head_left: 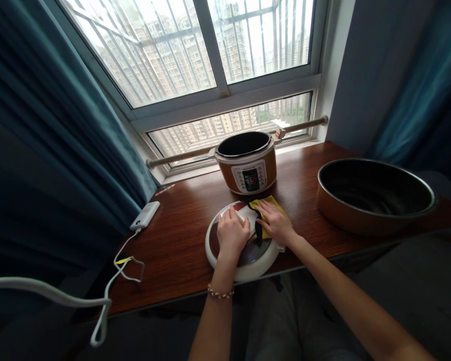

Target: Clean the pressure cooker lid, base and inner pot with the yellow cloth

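1. my landmark is the cooker lid (244, 268), a round white-rimmed lid with a dark handle, lying flat on the wooden surface (180, 250) at its near edge, right in front of me.
2. my left hand (232, 234) rests on the left half of the lid, fingers curled together and pressed down on it; it looks to be steadying the lid, and i cannot tell whether it grips anything underneath.
3. my right hand (276, 223) lies on the lid's right far part, fingers flat and close together, pressing a yellow cloth (270, 204) against the lid beside its handle.
4. the cloth is half under that hand, its far corner sticking out past the lid's rim toward the cooker.
5. just beyond the lid stands the orange pressure cooker body (248, 168), open, control panel facing me.
6. well to the right of the lid sits the dark inner pot (376, 193), empty as far as i can see.
7. left of the lid, near the curtain, a white power bank (145, 215) lies with its cable trailing off the surface's edge.
8. my judgement: the step in hand is wiping the lid's top. the next move calls for holding the lid firm with the left hand while the right sweeps the cloth around the handle and out to the rim, without nudging the lid off the near edge.
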A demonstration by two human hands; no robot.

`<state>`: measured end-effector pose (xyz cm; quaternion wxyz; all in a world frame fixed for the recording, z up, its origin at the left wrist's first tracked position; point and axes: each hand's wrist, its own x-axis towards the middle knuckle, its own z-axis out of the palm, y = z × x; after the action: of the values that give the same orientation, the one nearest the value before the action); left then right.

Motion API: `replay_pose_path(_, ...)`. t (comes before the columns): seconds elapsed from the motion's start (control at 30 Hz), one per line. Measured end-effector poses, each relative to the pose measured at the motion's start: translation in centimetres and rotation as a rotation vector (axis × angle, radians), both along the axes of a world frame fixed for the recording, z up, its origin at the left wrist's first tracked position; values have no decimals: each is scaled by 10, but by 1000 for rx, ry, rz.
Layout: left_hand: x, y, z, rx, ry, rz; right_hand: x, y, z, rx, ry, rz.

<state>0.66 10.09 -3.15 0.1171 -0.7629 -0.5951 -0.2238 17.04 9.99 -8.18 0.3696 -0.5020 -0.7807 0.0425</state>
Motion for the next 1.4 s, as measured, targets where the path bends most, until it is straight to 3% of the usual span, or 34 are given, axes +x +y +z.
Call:
replay_pose_path(0.17,0,0,-1,-10,8,1,-12,11,20,-17,-143,240)
replay_pose_path(0.3,-1,0,-2,-2,26,-2,-15,34,32,-111,-70,275)
replay_pose_path(0.6,-2,-1,-2,-6,19,4,-11,81,26,-308,179,-6)
replay_pose_path(0.83,-2,-2,-1,-14,28,20,20,95,-4,-395,294,-220)
replay_pose_path(1.07,0,-2,-4,0,40,40,35,61,-23,-338,330,-320)
replay_pose_path(1.23,1,-2,-5,12,49,53,30,6,-22,-312,318,-373)
replay_pose_path(1.4,1,-4,-6,28,56,52,17,-48,-19,-239,349,-319)
